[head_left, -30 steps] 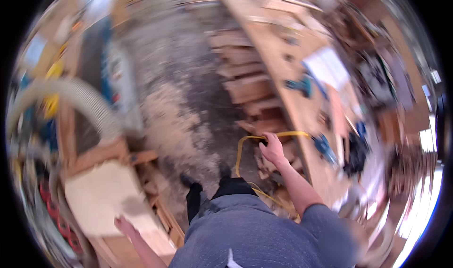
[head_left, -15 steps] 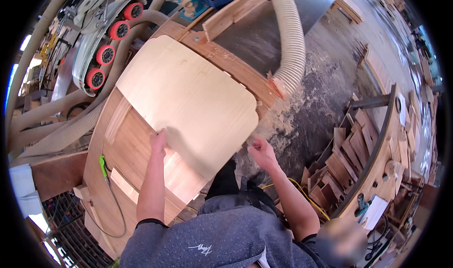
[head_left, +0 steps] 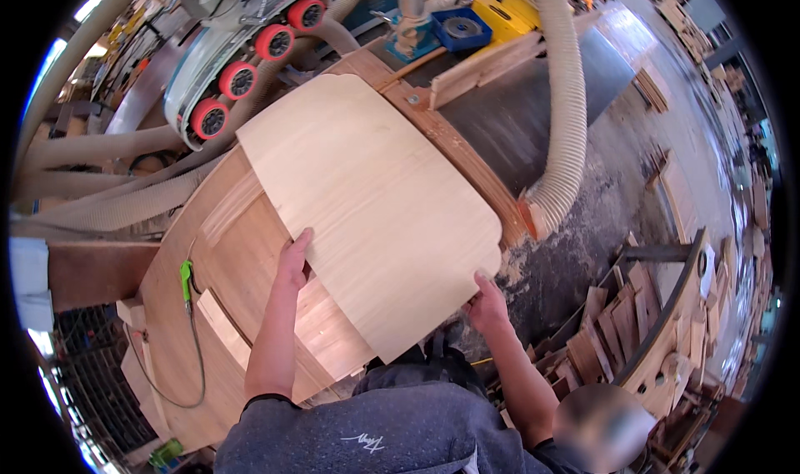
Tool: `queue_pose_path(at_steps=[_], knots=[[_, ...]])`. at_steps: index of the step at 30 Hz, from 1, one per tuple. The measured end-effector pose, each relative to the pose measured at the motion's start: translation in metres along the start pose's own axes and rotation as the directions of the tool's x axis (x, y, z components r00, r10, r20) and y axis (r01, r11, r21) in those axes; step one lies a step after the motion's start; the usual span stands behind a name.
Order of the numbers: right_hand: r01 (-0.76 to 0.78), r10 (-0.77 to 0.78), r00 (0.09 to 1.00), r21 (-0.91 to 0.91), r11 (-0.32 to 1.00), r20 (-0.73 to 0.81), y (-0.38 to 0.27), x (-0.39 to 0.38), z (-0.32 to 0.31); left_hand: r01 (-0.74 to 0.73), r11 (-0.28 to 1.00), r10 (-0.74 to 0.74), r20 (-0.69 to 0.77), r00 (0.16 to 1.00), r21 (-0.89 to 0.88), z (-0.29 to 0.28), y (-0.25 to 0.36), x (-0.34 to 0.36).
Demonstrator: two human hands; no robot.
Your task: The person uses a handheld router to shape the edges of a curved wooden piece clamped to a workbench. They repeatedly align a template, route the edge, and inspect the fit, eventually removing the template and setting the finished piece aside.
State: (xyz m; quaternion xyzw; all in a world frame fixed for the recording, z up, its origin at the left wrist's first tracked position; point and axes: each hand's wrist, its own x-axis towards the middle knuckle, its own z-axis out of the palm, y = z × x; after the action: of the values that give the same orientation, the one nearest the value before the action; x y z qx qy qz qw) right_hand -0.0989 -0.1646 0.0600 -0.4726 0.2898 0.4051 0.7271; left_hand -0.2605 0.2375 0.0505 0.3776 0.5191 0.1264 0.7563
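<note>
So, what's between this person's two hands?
In the head view, a pale, flat board spans the stretch between the left hand, at its left edge, and the right hand, at its lower right edge.

A ribbed hose (head_left: 564, 132) obstructs reach beyond the pale panel (head_left: 383, 207).

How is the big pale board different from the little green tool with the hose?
The pale board is broad and flat; the green tool is small and slim.
The pale board is plain creamy wood, while the green tool is bright green.
The left hand and right hand hold the pale board at its edges; neither touches the green tool.
Both are over the brown wooden surface.
</note>
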Motion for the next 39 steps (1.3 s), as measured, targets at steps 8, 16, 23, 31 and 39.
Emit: queue_pose_path(at_steps=[8,16,23,31,39], knots=[[0.227,-0.208,0.95,-0.061,0.972,0.234,-0.049,-0.034,0.047,0.052,0.993,-0.027,0.215,0.976,-0.109,0.012,0.001,0.005],[0.379,-0.359,0.851,0.027,0.925,0.383,-0.159,-0.068,0.033,-0.041,0.965,0.133,0.346,0.929,-0.259,0.087,-0.022,-0.06],[0.393,-0.403,0.774,0.129,0.91,0.488,-0.287,-0.093,-0.073,-0.081,0.915,0.274,0.462,0.844,-0.396,0.197,-0.057,-0.152],[0.433,-0.531,0.692,0.307,0.847,0.489,-0.409,-0.093,-0.26,-0.206,0.953,0.297,0.558,0.775,-0.222,0.368,-0.108,-0.223],[0.525,-0.641,0.732,0.406,0.748,0.233,-0.48,-0.087,-0.404,-0.254,0.964,0.238,0.678,0.696,-0.078,0.558,-0.148,-0.21]])
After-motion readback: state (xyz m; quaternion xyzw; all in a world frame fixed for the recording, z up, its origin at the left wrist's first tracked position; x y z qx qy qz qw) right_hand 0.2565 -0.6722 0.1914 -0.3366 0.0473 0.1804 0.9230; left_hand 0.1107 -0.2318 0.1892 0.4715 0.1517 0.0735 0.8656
